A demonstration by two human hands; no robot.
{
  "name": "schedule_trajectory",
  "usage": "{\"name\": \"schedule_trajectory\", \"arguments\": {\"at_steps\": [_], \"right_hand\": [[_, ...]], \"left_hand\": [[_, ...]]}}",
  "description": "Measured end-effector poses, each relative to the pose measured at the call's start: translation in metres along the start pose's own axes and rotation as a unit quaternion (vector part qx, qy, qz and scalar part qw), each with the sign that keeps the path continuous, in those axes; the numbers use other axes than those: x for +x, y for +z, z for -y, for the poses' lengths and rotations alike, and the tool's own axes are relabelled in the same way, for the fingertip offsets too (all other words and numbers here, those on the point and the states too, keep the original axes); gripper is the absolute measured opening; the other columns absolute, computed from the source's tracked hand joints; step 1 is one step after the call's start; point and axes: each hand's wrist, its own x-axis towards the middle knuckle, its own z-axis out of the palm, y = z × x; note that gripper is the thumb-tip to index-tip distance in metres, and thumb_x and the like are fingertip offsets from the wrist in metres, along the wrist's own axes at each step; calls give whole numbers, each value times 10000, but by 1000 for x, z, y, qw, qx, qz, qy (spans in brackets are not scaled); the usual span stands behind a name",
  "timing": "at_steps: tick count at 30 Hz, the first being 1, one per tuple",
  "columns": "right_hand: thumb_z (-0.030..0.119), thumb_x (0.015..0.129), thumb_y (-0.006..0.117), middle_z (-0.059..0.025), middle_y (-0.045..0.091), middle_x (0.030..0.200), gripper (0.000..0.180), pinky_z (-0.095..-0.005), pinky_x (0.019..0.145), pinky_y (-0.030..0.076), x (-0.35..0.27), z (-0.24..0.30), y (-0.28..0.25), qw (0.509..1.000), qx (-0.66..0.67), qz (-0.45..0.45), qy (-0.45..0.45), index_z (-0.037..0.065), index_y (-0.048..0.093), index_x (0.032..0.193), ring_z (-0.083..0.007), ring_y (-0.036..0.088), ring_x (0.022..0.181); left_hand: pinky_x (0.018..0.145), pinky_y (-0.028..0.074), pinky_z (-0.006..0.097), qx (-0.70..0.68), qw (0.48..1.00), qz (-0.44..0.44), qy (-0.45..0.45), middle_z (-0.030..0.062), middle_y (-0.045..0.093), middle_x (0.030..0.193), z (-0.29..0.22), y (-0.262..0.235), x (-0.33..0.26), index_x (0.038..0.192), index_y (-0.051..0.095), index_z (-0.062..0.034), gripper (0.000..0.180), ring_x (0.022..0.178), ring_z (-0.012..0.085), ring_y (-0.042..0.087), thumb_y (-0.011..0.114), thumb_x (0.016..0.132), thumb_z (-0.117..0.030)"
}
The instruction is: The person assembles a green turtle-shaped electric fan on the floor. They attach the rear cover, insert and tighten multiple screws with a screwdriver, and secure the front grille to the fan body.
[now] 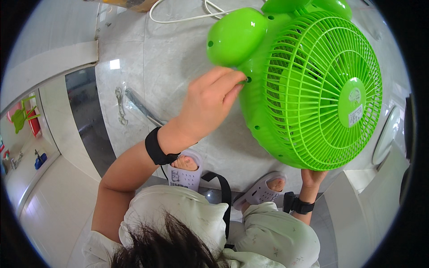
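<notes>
The left hand [209, 100] has its thumb and finger pinched together at a small hole [249, 80] in the side of the fan [313, 91]. I can't tell if there is a tiny thing in the pinch. The right hand [314, 177] grips the fan's lower edge, with its fingers hidden behind.

The fan is in front of the person, a bit to the right, over the grey floor [170, 53]. To do this part well, I think the right hand should hold the fan firm so it does not wobble. The left fingers should go straight at the hole and be gentle, as a small thing there could slip and drop.

The fan is bright green and shiny. Its round cage has lots of thin bars, and a smooth middle [344, 105] with a white sticker [355, 115]. More little holes run along its side. A fat, round green bump [237, 38] sticks out near the left hand.

Farther out, a white cord [183, 19] curls past the top. A grey metal tool [120, 106] lies on the floor to the left. Below are two pale slippers [187, 177], on the person's feet.
</notes>
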Motion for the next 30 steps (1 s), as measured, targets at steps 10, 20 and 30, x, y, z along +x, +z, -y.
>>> {"name": "schedule_trajectory", "arguments": {"at_steps": [10, 20, 30], "right_hand": [[378, 914, 522, -105, 507, 1334, 503, -477, 1059, 348, -1, 0, -3, 1000, -16, -3, -10, 58, 489, 1301, -282, 476, 1227], [388, 910, 526, -123, 491, 1347, 523, -508, 1076, 301, -4, 7, -20, 999, -32, -9, 12, 71, 472, 1323, -305, 430, 1266], [340, 930, 504, -141, 456, 1373, 531, -492, 1067, 336, 1, 17, -29, 998, -57, -2, -15, 18, 426, 1345, -304, 435, 1258]], "left_hand": [[623, 499, 344, 29, 995, -29, 92, 119, 611, 872, 9, 13, -11, 940, 639, -3, 267, 724, 284, 603, 614, 689, 84], [611, 503, 317, 71, 982, -168, -46, 118, 636, 867, 59, -51, -20, 933, 632, -3, 173, 691, 228, 617, 607, 765, 34], [793, 480, 439, 372, 902, -196, -99, 194, 634, 934, 246, -184, 28, 1070, 595, 22, 289, 852, 390, 599, 594, 789, -45]]}}
